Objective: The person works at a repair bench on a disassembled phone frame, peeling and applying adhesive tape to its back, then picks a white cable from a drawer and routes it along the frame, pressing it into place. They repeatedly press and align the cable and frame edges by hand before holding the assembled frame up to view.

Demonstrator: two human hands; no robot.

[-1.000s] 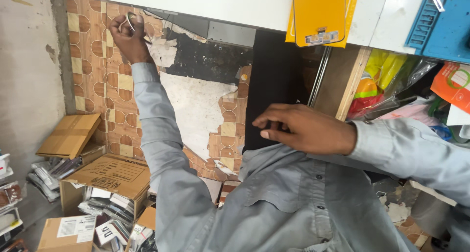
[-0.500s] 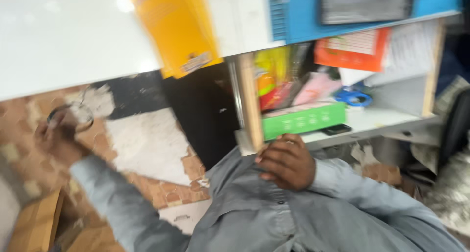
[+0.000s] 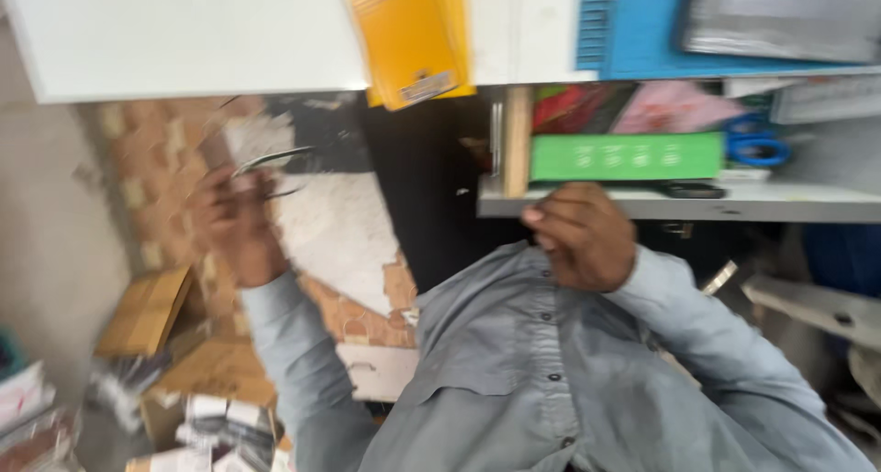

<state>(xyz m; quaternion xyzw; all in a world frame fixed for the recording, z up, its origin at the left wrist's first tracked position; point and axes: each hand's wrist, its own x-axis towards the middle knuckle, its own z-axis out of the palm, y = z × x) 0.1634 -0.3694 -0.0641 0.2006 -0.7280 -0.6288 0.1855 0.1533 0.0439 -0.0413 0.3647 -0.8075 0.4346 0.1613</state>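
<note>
My left hand (image 3: 231, 226) is raised in front of the worn brick-pattern wall (image 3: 156, 160), blurred by motion. It grips a thin curved metal tool (image 3: 273, 162), possibly scissors, which sticks out to the right of the fingers. My right hand (image 3: 580, 235) is curled into a loose fist over my grey shirt (image 3: 514, 371), just below the edge of a white shelf (image 3: 679, 201). Nothing shows in its fingers.
On the shelf lie a green box (image 3: 626, 156) and blue-handled scissors (image 3: 754, 138). A yellow padded envelope (image 3: 408, 36) hangs over a white board (image 3: 193, 32). Cardboard boxes (image 3: 147, 311) and stacked packets (image 3: 206, 422) sit on the floor at the lower left.
My left hand has come down from high on the wall, still holding the metal tool. My right hand has risen toward the shelf edge and curled up. The view has swung right.
</note>
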